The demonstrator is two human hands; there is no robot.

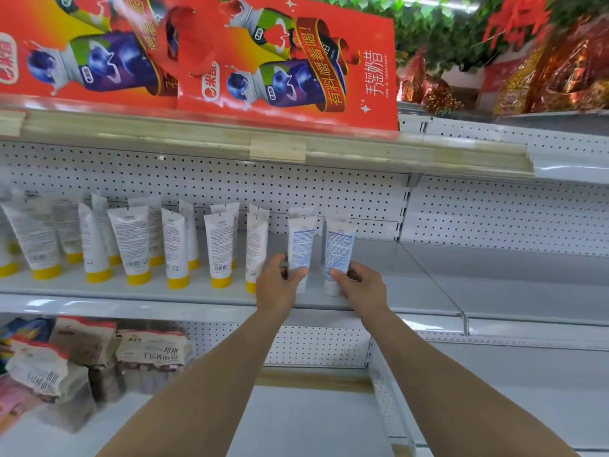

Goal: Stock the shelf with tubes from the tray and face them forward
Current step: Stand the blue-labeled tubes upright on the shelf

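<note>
Tubes with yellow caps (pixel 131 249) stand cap-down in a loose row along the left of the white shelf (pixel 412 291), and the two at its right end are in my hands. My left grip (pixel 280 286) is clamped round the foot of the left white tube (pixel 300 245), thumb across its front. My right grip (pixel 362 288) pinches the foot of the right white tube (pixel 340 247) just beside it. Both tubes stand near the shelf's front lip, their caps hidden by my fingers. The tray is out of view. Fine print faces me on both, so I judge these may be the backs, and leaving them so would fail the facing. On such small caps they look tippy. Letting go while either leans could knock the left one into its yellow-capped neighbour and start a chain, or spill the right one off the lip.
</note>
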